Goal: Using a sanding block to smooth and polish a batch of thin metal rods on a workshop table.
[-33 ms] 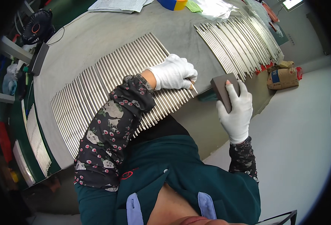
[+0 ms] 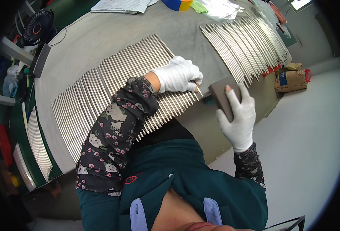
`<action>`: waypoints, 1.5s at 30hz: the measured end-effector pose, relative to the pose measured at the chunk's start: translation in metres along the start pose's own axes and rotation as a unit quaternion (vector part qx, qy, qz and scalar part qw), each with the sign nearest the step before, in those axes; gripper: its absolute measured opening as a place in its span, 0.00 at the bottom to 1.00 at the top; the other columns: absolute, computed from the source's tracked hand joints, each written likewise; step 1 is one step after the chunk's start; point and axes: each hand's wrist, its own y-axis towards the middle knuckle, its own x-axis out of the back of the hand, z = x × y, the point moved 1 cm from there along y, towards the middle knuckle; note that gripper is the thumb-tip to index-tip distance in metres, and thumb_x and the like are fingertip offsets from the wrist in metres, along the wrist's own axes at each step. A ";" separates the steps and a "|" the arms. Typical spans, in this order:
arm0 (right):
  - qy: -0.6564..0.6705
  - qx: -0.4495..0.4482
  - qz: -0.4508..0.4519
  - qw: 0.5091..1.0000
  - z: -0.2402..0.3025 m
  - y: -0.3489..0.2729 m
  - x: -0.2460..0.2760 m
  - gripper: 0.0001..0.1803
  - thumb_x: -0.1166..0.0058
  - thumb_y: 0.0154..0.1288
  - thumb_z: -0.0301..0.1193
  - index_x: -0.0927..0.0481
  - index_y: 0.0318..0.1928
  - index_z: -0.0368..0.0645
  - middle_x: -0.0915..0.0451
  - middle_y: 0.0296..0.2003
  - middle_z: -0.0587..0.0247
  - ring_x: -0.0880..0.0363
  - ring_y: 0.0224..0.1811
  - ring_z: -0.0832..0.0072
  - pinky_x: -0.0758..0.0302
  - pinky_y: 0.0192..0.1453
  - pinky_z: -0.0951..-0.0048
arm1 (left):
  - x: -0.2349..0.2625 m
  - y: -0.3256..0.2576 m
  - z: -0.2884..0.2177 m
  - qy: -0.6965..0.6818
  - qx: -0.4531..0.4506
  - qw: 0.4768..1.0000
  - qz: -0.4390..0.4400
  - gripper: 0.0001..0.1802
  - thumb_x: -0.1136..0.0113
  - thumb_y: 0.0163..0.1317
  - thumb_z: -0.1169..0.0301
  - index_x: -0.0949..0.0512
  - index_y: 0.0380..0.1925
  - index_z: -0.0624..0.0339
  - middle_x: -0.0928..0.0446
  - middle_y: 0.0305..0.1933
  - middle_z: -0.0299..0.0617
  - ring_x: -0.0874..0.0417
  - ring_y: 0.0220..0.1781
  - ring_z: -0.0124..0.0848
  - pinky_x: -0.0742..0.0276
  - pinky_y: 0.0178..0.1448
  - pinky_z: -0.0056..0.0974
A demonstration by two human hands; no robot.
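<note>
My left hand (image 2: 178,74), in a white glove with a bare fingertip showing, is closed over the right end of a row of slim metal rods (image 2: 96,84). The bright tip of one metal rod (image 2: 200,91) sticks out from its pinched fingers. The rest of that rod is hidden under the hand and forearm. To the right, my gloved right hand (image 2: 238,119) grips a grey-brown rectangular block (image 2: 222,97), thumb along its near side and fingers over its top. A small gap separates the block from the rod tip, just past the table's edge.
A second batch of metal rods (image 2: 247,46) lies at the table's right. Papers (image 2: 120,5), a blue-and-yellow roll (image 2: 177,4) and clear plastic (image 2: 222,8) are at the back. At left stands a small black fan (image 2: 39,27); a brown sack (image 2: 291,81) sits beyond the right edge.
My right hand and the block have shifted a little to the left, nearer the rod tip, and the block is tilted differently. My left hand has not moved.
</note>
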 end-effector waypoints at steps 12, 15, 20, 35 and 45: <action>-0.105 -0.005 -0.014 0.994 -0.014 0.007 -0.007 0.33 0.36 0.43 0.32 0.24 0.55 0.46 0.30 0.57 0.43 0.26 0.46 0.53 0.25 0.50 0.59 | 0.004 0.001 -0.004 0.048 0.000 0.998 0.032 0.15 0.43 0.62 0.54 0.16 0.36 0.51 0.19 0.38 0.38 0.22 0.48 0.39 0.33 0.56 0.44; -0.021 0.019 -0.034 0.999 -0.013 0.005 -0.001 0.32 0.35 0.43 0.31 0.23 0.54 0.47 0.31 0.57 0.43 0.27 0.46 0.53 0.25 0.49 0.59 | 0.002 0.004 -0.001 0.010 0.002 0.999 0.043 0.15 0.43 0.63 0.54 0.16 0.35 0.51 0.19 0.37 0.38 0.22 0.47 0.39 0.32 0.55 0.43; -0.084 0.012 -0.028 0.996 -0.013 0.005 -0.004 0.33 0.35 0.42 0.32 0.24 0.55 0.47 0.32 0.57 0.43 0.27 0.47 0.53 0.26 0.50 0.59 | -0.006 0.001 0.001 0.063 -0.056 0.995 -0.055 0.11 0.41 0.62 0.58 0.19 0.27 0.51 0.23 0.29 0.34 0.24 0.39 0.35 0.32 0.48 0.39; 0.036 -0.021 -0.029 0.999 -0.029 -0.013 -0.008 0.35 0.34 0.43 0.31 0.25 0.57 0.47 0.32 0.59 0.45 0.28 0.50 0.54 0.26 0.54 0.58 | 0.006 -0.019 -0.020 0.156 0.015 0.986 -0.051 0.11 0.30 0.51 0.60 0.18 0.31 0.50 0.23 0.38 0.35 0.24 0.44 0.37 0.29 0.48 0.43; 0.037 -0.016 -0.030 0.999 -0.030 -0.016 -0.006 0.36 0.33 0.42 0.30 0.26 0.58 0.47 0.33 0.59 0.45 0.27 0.49 0.54 0.26 0.53 0.58 | 0.017 -0.006 -0.028 0.159 0.021 0.985 0.060 0.12 0.35 0.53 0.59 0.17 0.34 0.52 0.22 0.38 0.39 0.23 0.46 0.39 0.26 0.46 0.42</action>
